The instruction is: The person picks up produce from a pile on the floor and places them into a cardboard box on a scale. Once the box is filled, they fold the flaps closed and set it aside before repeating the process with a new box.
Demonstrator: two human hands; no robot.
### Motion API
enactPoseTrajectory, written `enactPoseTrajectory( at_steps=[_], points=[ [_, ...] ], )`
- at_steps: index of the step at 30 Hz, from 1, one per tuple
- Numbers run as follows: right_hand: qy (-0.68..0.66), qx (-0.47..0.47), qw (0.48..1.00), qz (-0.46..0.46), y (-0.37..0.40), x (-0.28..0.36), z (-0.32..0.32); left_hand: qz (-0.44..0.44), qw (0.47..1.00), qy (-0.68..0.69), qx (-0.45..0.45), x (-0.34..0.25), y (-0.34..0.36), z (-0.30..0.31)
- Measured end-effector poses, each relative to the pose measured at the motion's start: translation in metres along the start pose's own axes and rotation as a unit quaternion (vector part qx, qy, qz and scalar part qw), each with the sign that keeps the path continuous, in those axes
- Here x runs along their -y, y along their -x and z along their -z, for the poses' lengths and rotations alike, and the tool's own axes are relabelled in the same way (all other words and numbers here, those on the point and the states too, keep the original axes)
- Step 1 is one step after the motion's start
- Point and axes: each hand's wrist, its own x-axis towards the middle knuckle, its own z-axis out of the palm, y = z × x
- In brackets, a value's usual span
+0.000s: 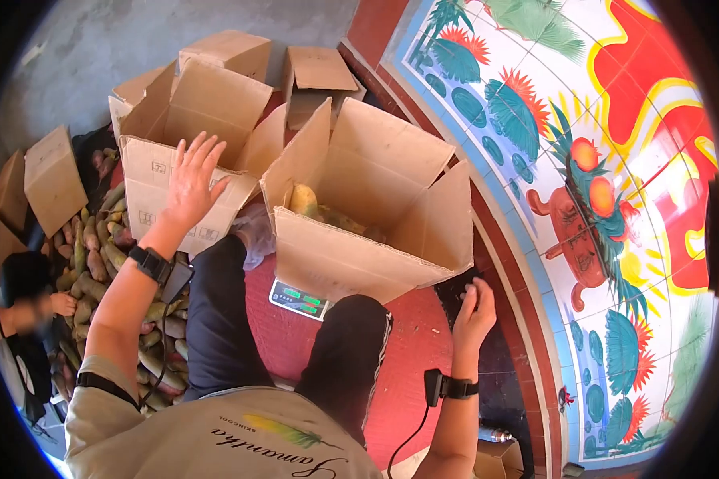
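My left hand is raised with its fingers spread, overlapping the printed front of an open cardboard box. It holds nothing. Off the right front corner of a second open carton is my right hand, fingers loosely bent and nothing in them. This carton stands on a digital scale with a lit green display, between my knees. A few yellowish tubers lie inside it, partly hidden by its walls. Clear plastic is bunched between the two boxes.
A large heap of long tubers covers the floor at left, where another person's hand rests near it. More cardboard boxes stand along the back wall. A painted tile wall curves along the right. Red flooring lies beneath me.
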Motion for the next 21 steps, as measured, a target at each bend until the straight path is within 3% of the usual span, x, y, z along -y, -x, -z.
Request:
enactPoseTrajectory(
  at_steps=[2, 4, 6, 8, 9, 13, 18, 21],
  points=[
    [-0.009, -0.005, 1.0, -0.026, -0.019, 0.003, -0.005, -0.021, 0.999, 0.035, -0.026, -0.014, -0.006, 0.004],
    [-0.074, 0.004, 0.99, -0.118, -0.038, 0.004, -0.011, 0.026, 0.989, 0.147, 0.011, -0.025, -0.013, 0.004],
    [-0.113, 0.038, 0.979, -0.166, -0.054, -0.008, -0.021, 0.006, 0.986, 0.163, -0.022, -0.035, -0.022, -0.002],
    [-0.086, 0.069, 0.981, -0.161, -0.067, -0.018, -0.032, 0.159, 0.907, 0.383, 0.081, -0.046, -0.032, -0.006],
    [-0.119, 0.102, 0.96, -0.232, -0.072, -0.008, -0.031, 0.157, 0.898, 0.402, 0.093, -0.045, -0.035, -0.018],
    [-0.134, 0.175, 0.937, -0.273, -0.095, -0.028, -0.044, 0.173, 0.866, 0.451, 0.133, -0.05, -0.059, -0.031],
    [-0.06, 0.247, 0.93, -0.267, -0.117, -0.029, -0.045, 0.242, 0.862, 0.326, 0.302, -0.051, -0.089, -0.035],
    [-0.03, 0.294, 0.918, -0.265, -0.125, -0.029, -0.047, 0.214, 0.86, 0.337, 0.319, -0.048, -0.092, -0.043]
  ],
)
